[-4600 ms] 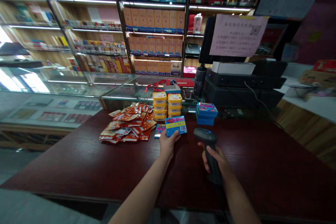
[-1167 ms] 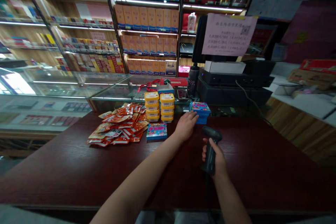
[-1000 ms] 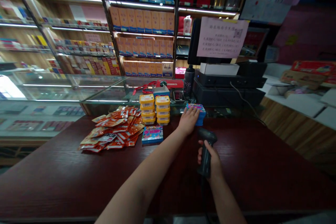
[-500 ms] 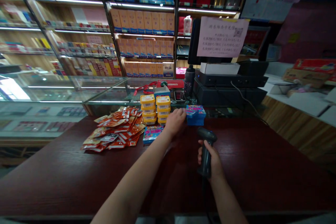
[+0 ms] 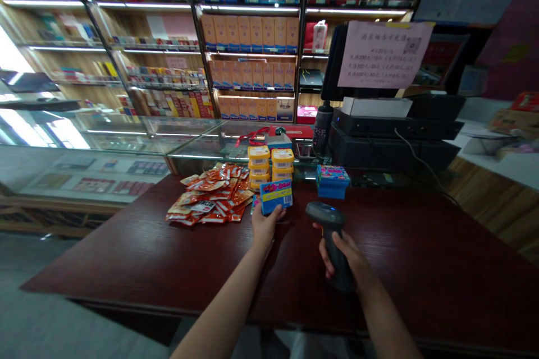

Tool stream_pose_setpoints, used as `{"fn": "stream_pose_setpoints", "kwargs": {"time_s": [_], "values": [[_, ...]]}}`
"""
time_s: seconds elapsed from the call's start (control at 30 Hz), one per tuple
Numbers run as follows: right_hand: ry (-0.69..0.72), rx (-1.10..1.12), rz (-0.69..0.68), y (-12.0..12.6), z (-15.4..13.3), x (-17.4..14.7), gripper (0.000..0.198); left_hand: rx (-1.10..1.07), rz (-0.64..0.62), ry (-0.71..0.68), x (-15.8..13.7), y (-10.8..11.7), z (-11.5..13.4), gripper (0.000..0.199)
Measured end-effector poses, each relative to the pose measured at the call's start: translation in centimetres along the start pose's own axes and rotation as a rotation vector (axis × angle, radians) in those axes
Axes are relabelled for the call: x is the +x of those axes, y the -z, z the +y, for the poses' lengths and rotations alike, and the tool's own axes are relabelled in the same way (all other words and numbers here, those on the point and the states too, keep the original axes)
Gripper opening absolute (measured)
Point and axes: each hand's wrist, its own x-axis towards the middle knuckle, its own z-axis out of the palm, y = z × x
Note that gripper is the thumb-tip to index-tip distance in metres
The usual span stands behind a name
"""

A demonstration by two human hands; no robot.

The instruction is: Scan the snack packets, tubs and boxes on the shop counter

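Note:
My left hand point(image 5: 265, 227) is closed on a small blue candy box point(image 5: 276, 197), held up with its printed face and barcode showing. Behind that box are two stacks of yellow-lidded tubs point(image 5: 282, 158). Part of another blue box, mostly hidden, shows behind my fingers. My right hand point(image 5: 343, 255) grips a dark barcode scanner point(image 5: 326, 214), its head tilted toward the candy box. To the left lies a heap of orange snack packets point(image 5: 214, 193). A stack of blue boxes point(image 5: 332, 182) stands farther back, to the right.
The dark red wooden counter point(image 5: 202, 258) lies under everything. Behind it are a glass display case point(image 5: 126, 129) and shelves of boxed bottles. At the back right stand a monitor with a pink paper sign point(image 5: 383, 56), a black machine point(image 5: 396, 148) and a dark bottle point(image 5: 322, 129).
My left hand has come back from beside the stack of blue boxes and now holds a box up. The scanner in my right hand has tilted left. The view has shifted left.

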Motion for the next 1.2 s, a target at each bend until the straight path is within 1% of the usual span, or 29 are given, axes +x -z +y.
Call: {"fn": "stream_pose_setpoints", "kwargs": {"time_s": [0.1,0.23,0.37,0.6,0.77,0.83,0.87,0.93,1.07,1.13,1.2], "values": [[-0.012,0.0,-0.041,0.2,0.3,0.0,0.043,-0.012,0.013,0.006,-0.1,0.2,-0.2,0.056],[-0.011,0.005,-0.035,0.8,0.5,0.0,0.036,-0.01,0.008,0.021,-0.1,0.3,-0.4,0.054],[-0.026,-0.012,-0.03,0.8,0.4,-0.2,0.031,-0.007,0.009,0.037,0.0,0.4,-0.7,0.053],[-0.034,-0.048,-0.063,0.7,0.2,-0.3,0.027,0.06,0.028,0.024,0.1,0.6,-1.0,0.044],[-0.029,-0.042,-0.048,0.7,0.2,-0.4,0.031,0.028,0.001,-0.003,0.2,0.5,-1.3,0.049],[-0.022,-0.038,-0.041,0.7,0.3,-0.4,0.032,0.082,-0.005,-0.034,0.3,0.5,-1.4,0.048],[-0.021,-0.038,-0.034,0.8,0.3,-0.4,0.031,0.137,0.0,-0.066,0.4,0.6,-1.4,0.046],[-0.018,-0.035,-0.019,0.8,0.3,-0.3,0.031,0.289,0.034,-0.18,0.6,1.0,-1.2,0.039],[0.0,-0.01,-0.016,1.0,0.3,-0.2,0.03,0.672,0.173,-0.513,1.4,2.7,0.5,0.023],[-0.002,-0.003,-0.016,1.0,0.3,-0.2,0.03,0.878,0.176,-0.661,1.6,3.6,1.8,0.017],[-0.004,-0.002,-0.018,1.1,0.2,-0.1,0.03,1.068,0.128,-0.772,1.7,4.1,2.9,0.016]]}}
